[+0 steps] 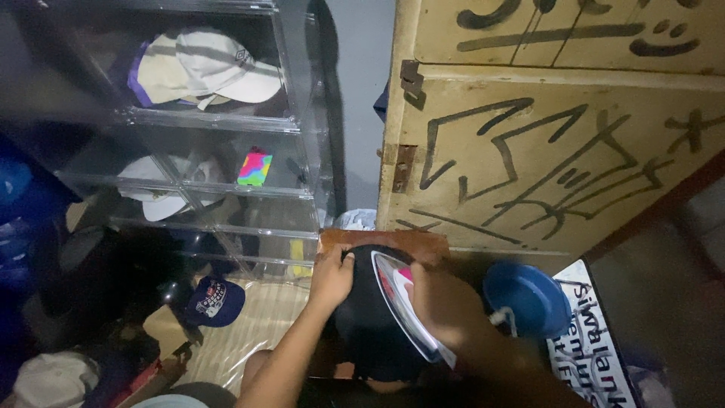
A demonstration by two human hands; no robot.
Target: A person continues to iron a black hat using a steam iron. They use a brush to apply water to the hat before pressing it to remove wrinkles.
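Observation:
A black cap [371,317] lies over a brown wooden block [385,242] low in the middle of the head view. My left hand [332,273] presses on the cap's left side, fingers curled over its edge. My right hand [442,302] grips the handle of a clothes iron [404,301], whose silver soleplate rests tilted against the black cap. A white cord runs off from the iron towards the right.
A blue bowl [529,297] sits right of the iron. A cream wooden door [559,128] with black scrawls stands behind. Clear stacked boxes [226,128] at left hold white caps [215,68]. A navy cap [215,301] lies on the floor by scattered clothes.

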